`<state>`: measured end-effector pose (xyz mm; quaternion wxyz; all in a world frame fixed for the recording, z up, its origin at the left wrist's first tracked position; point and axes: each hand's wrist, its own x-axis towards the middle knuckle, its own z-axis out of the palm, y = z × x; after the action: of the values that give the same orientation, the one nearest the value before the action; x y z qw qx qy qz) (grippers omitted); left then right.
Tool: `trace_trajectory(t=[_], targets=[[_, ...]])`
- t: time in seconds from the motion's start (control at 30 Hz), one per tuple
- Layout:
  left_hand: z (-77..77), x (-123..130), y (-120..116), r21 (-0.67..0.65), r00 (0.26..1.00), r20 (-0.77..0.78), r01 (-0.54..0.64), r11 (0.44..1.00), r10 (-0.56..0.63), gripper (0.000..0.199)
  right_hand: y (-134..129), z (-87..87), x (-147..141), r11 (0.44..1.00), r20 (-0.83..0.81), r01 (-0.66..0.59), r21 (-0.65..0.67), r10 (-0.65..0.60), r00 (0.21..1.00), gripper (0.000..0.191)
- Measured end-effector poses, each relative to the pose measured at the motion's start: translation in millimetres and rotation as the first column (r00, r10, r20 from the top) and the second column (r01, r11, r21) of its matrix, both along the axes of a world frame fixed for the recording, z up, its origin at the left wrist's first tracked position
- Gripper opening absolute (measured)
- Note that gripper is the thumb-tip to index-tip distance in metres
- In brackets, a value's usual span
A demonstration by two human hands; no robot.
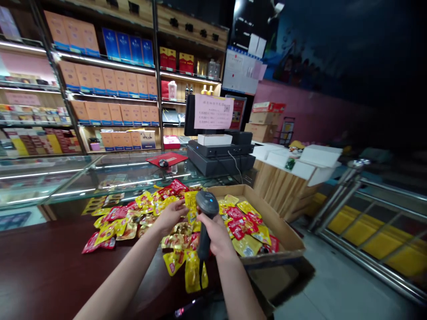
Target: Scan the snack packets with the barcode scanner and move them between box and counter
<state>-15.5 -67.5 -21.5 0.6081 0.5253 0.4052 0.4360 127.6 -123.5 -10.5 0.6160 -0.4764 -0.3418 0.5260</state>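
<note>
Bare forearms [125, 271] reaching forward, left grip [171, 217] open, fingers [180, 207] slightly curled, right grip [216, 233] closed, thumb [204, 220] extended.

Lit shelves [113, 93] — pink wall [300, 104] — grey floor [327, 284].

Shop counter, boxed goods on lit shelves [110, 80], glass display case [70, 173]

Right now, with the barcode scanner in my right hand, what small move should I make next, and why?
I'd probably steady the yellow packet with your left hand: its fingers are right by the packet's edge. Your right hand already grips the barcode scanner, whose head appears beside that packet, though I can't tell whether its label faces the scanner.
</note>
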Motion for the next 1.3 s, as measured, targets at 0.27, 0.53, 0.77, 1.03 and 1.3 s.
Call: trace_trajectory(t=[0.27, 0.53, 0.77, 1.03, 1.3], targets=[[51.3, 108.9, 16.1, -0.037, 0.961, 0.253, 0.127, 0.991, -0.114, 0.056, -8.2, 27.5, 87.8, 0.967, -0.142, 0.249, 0.044, -0.241, 0.96, 0.032], [19.8, 75.3, -1.3, -0.047, 0.993, 0.067, 0.097, 0.994, -0.094, 0.058, -31.1, 10.4, 97.8, 0.978, -0.166, 0.207, 0.006, -0.203, 0.965, 0.036], [-40.7, 0.5, -74.1, -0.135, 0.989, -0.144, -0.002, 0.991, -0.018, 0.066, -71.1, -34.8, 45.5, 0.989, -0.038, -0.15, 0.011, 0.15, 0.988, 0.034], [-84.5, -7.8, -113.5, -0.086, 0.968, -0.235, -0.113, 0.99, 0.09, 0.058, -72.4, -82.9, 21.1, 0.98, 0.05, -0.158, -0.118, 0.164, 0.985, 0.035], [-80.5, 4.0, -105.7, 0.134, 0.902, -0.227, -0.343, 0.93, 0.366, 0.069, -69.2, -61.5, 0.2, 0.979, -0.036, -0.175, -0.108, 0.173, 0.984, 0.03]])
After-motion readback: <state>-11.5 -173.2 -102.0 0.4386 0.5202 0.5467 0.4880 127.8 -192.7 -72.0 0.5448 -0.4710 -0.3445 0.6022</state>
